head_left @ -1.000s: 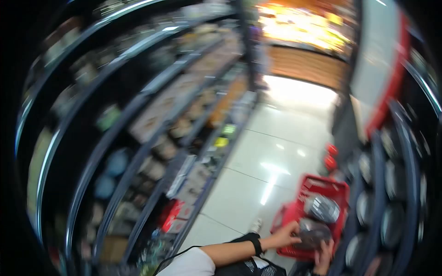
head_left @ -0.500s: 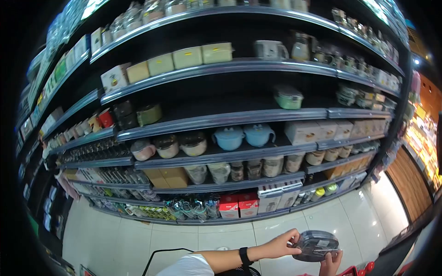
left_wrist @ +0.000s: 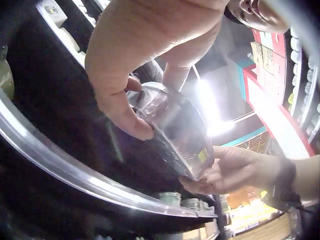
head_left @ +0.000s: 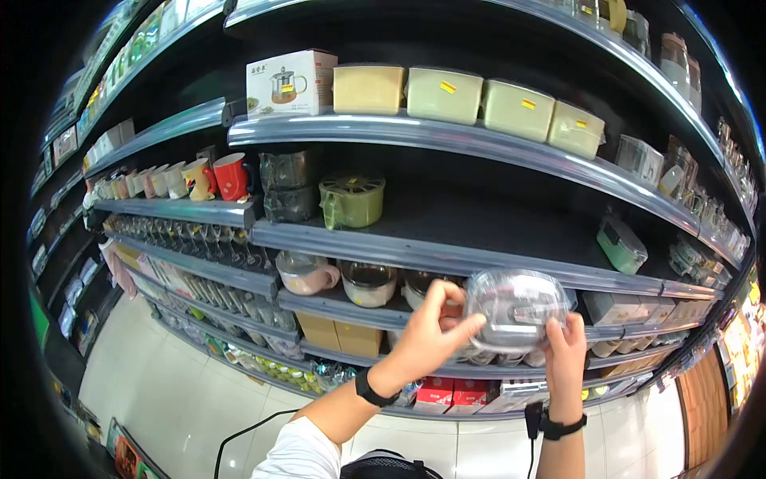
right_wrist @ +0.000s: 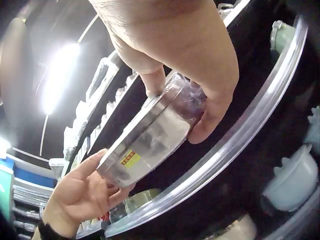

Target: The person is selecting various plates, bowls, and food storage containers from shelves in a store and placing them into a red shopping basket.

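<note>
Both hands hold a plastic-wrapped oval container with a clear lid (head_left: 515, 307) in front of the shelves. The left hand (head_left: 435, 331) pinches its left end between thumb and fingers; the right hand (head_left: 565, 351) grips the right end. In the left wrist view the container (left_wrist: 172, 127) shows a yellow sticker, with the left hand (left_wrist: 145, 45) at one end and the right hand (left_wrist: 235, 170) at the other. The right wrist view has the container (right_wrist: 150, 137) tilted, the right hand (right_wrist: 185, 55) above and the left hand (right_wrist: 82, 197) below.
Behind the container runs a shelf edge (head_left: 447, 259). A green lidded pot (head_left: 351, 199) stands at its left and a green box (head_left: 622, 245) at its right, with dark shelf surface between. Pale bins (head_left: 444, 94) line the shelf above; mugs (head_left: 231, 177) stand left.
The view has turned from the aisle and red basket to the shelves and come nearer them. Both hands have raised the container from low over the floor to the shelf front.
</note>
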